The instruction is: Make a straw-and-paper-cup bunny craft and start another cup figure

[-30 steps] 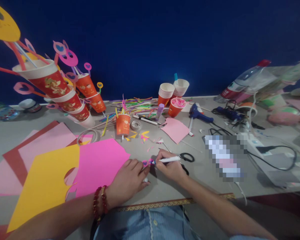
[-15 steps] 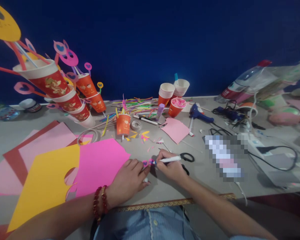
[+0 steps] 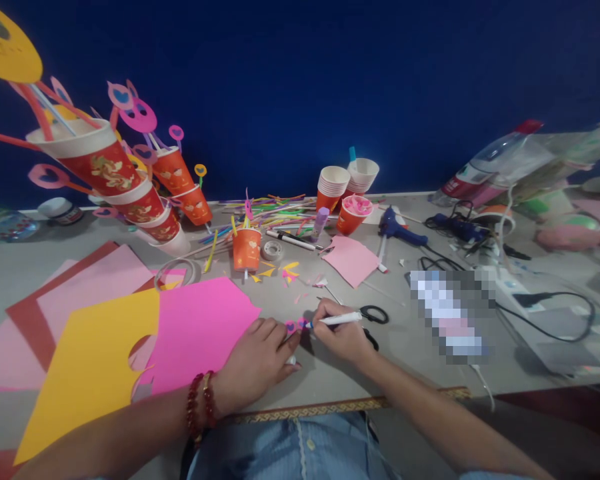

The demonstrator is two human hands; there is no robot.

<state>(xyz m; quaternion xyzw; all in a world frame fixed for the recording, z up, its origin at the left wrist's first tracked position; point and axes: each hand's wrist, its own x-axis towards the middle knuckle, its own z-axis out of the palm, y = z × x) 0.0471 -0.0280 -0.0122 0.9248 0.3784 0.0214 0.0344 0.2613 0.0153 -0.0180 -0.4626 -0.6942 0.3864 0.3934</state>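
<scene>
While the right hand (image 3: 347,341) grasps a slim white marker pen (image 3: 343,319) between closed fingers, its blue tip meets a small bright-pink paper cutout (image 3: 291,327) with dark blue marks on it, lying on the grey table (image 3: 330,383) just in front of the person. The left hand (image 3: 257,357), palm down with fingers bent, has its forefinger at the cutout's near edge; whether it pinches the paper or only presses on it, I cannot tell. A small white object (image 3: 291,361), partly hidden, shows between that hand's thumb and forefinger. Red bead bracelets (image 3: 195,407) circle the left wrist. Beside the left hand lies a bright-pink paper sheet (image 3: 200,327), overlapping a yellow paper sheet (image 3: 85,360) with a curved bite out of its edge; pale pink and dark red sheets (image 3: 30,323) fan out beyond. Black-handled scissors (image 3: 375,315) lie partly behind the right hand, and a phone (image 3: 447,320) with a pixelated screen lies farther right. Beyond the hands are yellow and pink paper scraps (image 3: 290,272), a pale pink paper piece (image 3: 353,260) with a jagged edge, a roll of clear tape (image 3: 273,251), an orange paper cup (image 3: 247,249) with straws and a purple-capped glue stick (image 3: 321,223). A blue glue gun (image 3: 403,231) lies to their right. Farther back, colourful straws or stems (image 3: 275,212) are heaped near stacked white-rimmed paper cups (image 3: 333,183), and decorated red cups (image 3: 100,167) stand in a stack at the left.
</scene>
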